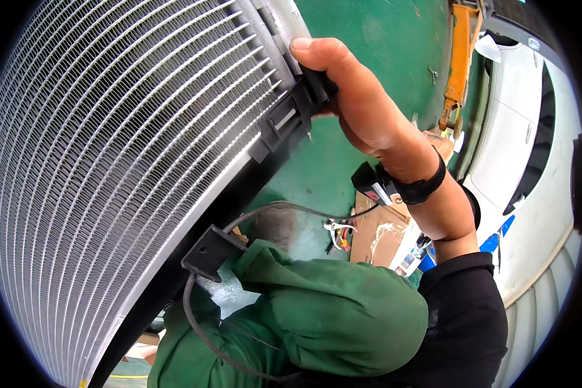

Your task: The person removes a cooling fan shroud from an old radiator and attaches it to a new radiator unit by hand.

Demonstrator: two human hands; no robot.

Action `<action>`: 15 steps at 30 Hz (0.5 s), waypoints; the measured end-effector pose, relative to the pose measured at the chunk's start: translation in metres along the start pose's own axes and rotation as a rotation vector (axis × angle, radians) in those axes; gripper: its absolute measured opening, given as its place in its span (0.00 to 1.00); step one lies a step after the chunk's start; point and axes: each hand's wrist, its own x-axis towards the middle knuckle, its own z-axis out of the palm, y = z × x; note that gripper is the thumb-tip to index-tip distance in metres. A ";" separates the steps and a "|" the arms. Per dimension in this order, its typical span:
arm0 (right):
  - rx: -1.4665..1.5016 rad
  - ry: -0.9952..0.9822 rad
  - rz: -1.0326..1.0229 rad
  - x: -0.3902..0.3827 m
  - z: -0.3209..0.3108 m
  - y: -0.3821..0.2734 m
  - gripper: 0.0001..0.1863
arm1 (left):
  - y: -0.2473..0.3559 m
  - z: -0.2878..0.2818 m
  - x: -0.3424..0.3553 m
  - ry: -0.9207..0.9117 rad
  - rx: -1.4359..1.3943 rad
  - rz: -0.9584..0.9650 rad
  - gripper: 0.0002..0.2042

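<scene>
A large car radiator (129, 155) with silvery fins fills the left of the head view, tilted, its black plastic edge running down beside my green-trousered legs. My right hand (339, 74) reaches up from the right and is closed round the radiator's upper right corner. Its thumb presses on the metal end tank (279, 39), while the other fingers are mostly hidden behind the black plastic clip (284, 119). Lower on the same edge, a black bracket (213, 252) sticks out close to my knee. My left hand is not in view.
A dark cable (291, 205) runs to a small device (372, 183) on my right wrist. Pliers (338, 227) and other tools lie on the green floor beside flattened cardboard (375, 236). An orange lift arm (458, 64) and a white car (507, 123) stand to the right.
</scene>
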 end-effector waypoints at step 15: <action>0.353 0.358 -0.483 0.020 0.015 0.052 0.25 | -0.008 -0.032 0.009 0.016 -0.144 -0.025 0.29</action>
